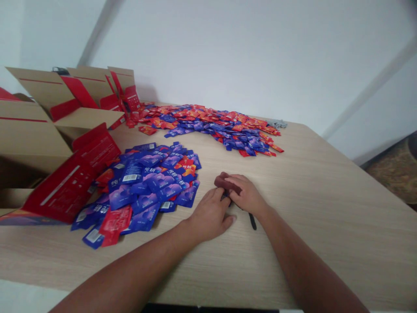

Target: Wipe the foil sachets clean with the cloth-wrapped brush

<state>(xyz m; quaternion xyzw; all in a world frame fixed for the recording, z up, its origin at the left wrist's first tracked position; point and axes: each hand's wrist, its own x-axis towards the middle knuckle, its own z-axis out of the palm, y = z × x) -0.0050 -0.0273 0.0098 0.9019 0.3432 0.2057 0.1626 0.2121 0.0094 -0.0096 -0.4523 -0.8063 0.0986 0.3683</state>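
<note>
The right hand [246, 195] grips a small reddish-brown item [222, 180] from above, thumb along its near side and fingers across the top — a hold that would serve to steady it against the bench [325, 208]. The left hand [211, 213] meets the item's near left edge, fingers bent; with so much covered, I cannot tell whether they pinch or only press. A black strip [253, 221] sticks out below the right hand, perhaps part of the same item. The nearer heap of mostly blue pouches [153, 174] lies just left, seemingly for easy reach, while a farther heap of red and blue pouches [211, 124] spreads along the wall [244, 56]. Open cartons [70, 187] stand at the left with flaps raised, likely for access. The bench is pale and wood-grained — a grey cloth [276, 124] rests near its far edge, and the wall is plain white.
</note>
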